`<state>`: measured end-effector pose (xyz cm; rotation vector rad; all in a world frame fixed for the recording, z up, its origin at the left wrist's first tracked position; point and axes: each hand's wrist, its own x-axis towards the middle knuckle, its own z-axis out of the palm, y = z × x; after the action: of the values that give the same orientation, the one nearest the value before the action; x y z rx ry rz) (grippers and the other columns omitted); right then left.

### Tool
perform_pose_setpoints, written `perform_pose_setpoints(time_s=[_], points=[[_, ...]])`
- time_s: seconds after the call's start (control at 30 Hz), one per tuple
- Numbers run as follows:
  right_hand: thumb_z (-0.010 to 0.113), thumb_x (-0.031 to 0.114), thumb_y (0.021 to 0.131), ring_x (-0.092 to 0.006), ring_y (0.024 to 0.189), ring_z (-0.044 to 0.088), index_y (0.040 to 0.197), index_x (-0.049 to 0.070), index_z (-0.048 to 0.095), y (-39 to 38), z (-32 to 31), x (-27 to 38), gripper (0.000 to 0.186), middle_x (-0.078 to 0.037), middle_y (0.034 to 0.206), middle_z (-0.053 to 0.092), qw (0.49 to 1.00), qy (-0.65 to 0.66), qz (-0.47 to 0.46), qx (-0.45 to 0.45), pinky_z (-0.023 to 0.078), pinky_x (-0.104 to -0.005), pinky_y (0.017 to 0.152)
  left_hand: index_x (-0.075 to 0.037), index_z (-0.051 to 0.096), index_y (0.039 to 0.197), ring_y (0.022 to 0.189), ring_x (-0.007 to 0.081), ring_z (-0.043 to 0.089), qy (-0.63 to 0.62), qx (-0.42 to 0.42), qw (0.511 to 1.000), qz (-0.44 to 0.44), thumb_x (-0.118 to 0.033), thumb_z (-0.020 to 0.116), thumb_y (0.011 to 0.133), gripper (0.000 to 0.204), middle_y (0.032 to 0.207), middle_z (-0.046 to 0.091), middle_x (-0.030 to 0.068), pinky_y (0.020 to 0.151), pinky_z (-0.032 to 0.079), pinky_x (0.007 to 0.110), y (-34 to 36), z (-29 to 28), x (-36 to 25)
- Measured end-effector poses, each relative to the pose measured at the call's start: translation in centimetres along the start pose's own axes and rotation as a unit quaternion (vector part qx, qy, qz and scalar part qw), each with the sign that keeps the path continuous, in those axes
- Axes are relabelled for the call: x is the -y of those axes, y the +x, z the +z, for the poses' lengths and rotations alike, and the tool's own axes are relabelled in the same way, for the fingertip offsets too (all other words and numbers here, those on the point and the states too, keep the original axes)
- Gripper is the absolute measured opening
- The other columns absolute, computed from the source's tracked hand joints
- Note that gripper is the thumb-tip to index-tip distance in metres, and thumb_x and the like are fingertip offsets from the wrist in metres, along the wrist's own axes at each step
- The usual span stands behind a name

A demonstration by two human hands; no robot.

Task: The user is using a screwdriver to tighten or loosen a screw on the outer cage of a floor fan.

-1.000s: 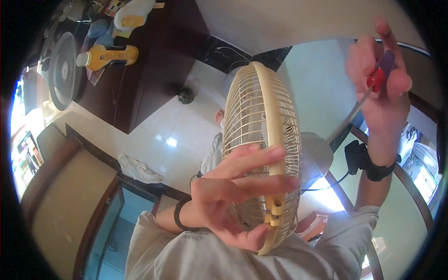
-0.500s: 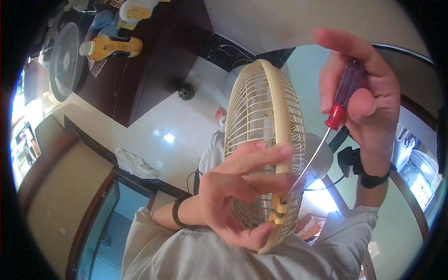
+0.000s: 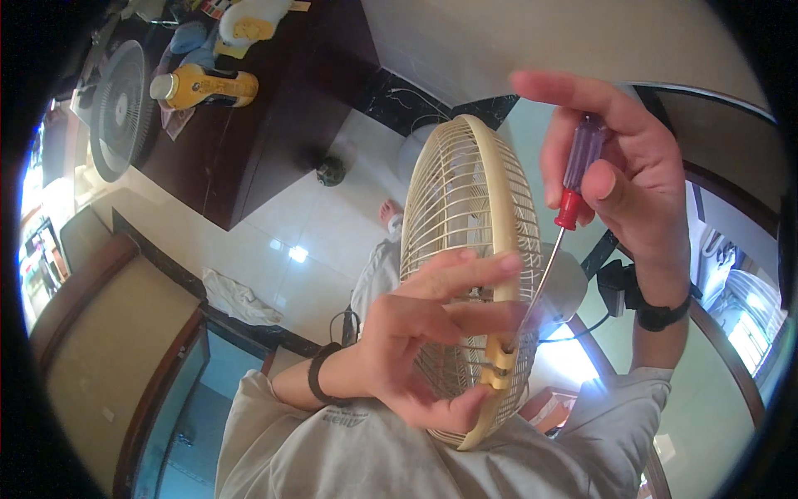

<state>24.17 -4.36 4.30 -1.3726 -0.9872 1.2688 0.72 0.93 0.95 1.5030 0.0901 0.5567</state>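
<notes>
A cream fan with a wire cage [image 3: 449,195] stands edge-on in front of me. My left hand [image 3: 424,333] grips its rim, fingers on the outer band and thumb low beside a yellowish clip [image 3: 499,366] on the rim. In my right hand [image 3: 636,166] is a screwdriver [image 3: 585,154] with a clear purple handle and red collar, held between thumb and fingers, index finger stretched out. Its steel shaft slants down to the clip, passing by my left fingers. The tip is at the clip; whether it sits in a screw I cannot make out.
A dark brown table [image 3: 278,125] at the upper left bears a yellow bottle [image 3: 208,86] and a round grey fan grille [image 3: 121,112]. A white cloth [image 3: 239,298] lies on the floor by the wall, and a dark round object [image 3: 331,170] stands near the table.
My right hand and the screwdriver handle have shifted left, so the shaft stands steeper. The tip stays at the clip, and my left hand keeps its hold on the rim.
</notes>
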Motion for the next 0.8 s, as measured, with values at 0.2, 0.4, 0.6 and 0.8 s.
perform_pose_setpoints(time_s=[0.2, 0.4, 0.6, 0.8], points=[[0.047, 0.04, 0.099, -0.0029, 0.063, 0.051, 0.142, -0.008, 0.034, 0.4, -0.1, -0.4, 0.065, -0.006, 0.096, 0.057, 0.993, 0.112, 0.03, 0.008, 0.042, -0.0155, 0.052, -0.009, 0.024, 0.102, 0.128, 0.0432, 0.046, -0.017, 0.009, 1.0, -0.008, -0.022, 0.07, 0.079, 0.053, 0.097, 0.07, 0.0241, 0.104, 0.024, 0.053, 0.0, -0.3, 0.3], [0.054, 0.031, 0.097, -0.0027, 0.061, 0.049, 0.141, -0.006, 0.038, 0.6, -1.6, -0.5, 0.06, -0.005, 0.099, 0.056, 0.991, 0.127, 0.022, 0.044, 0.04, -0.0151, 0.049, -0.01, 0.025, 0.103, 0.13, 0.0423, 0.044, -0.034, 0.01, 0.999, 0.004, -0.021, 0.07, 0.077, 0.054, 0.097, 0.07, 0.0245, 0.105, 0.022, 0.054, 0.2, -0.1, 0.7], [0.064, 0.026, 0.093, -0.0024, 0.054, 0.05, 0.122, 0.002, 0.057, 0.3, -2.1, -1.0, 0.038, -0.003, 0.085, 0.063, 0.993, 0.103, 0.059, 0.007, 0.037, -0.0151, 0.045, -0.01, 0.026, 0.104, 0.13, 0.0405, 0.045, -0.031, -0.006, 0.999, 0.003, -0.02, 0.07, 0.076, 0.053, 0.096, 0.07, 0.0246, 0.105, 0.022, 0.054, 0.1, 0.3, 0.4], [0.058, 0.024, 0.097, -0.0025, 0.053, 0.052, 0.117, 0.004, 0.062, 0.5, -2.0, -1.9, 0.029, -0.001, 0.079, 0.062, 0.986, 0.153, 0.056, -0.021, 0.036, -0.0165, 0.043, -0.007, 0.028, 0.107, 0.125, 0.0412, 0.051, -0.073, -0.01, 0.997, 0.005, -0.007, 0.07, 0.075, 0.053, 0.101, 0.065, 0.0324, 0.104, 0.029, 0.05, 0.5, 0.4, 0.2]])
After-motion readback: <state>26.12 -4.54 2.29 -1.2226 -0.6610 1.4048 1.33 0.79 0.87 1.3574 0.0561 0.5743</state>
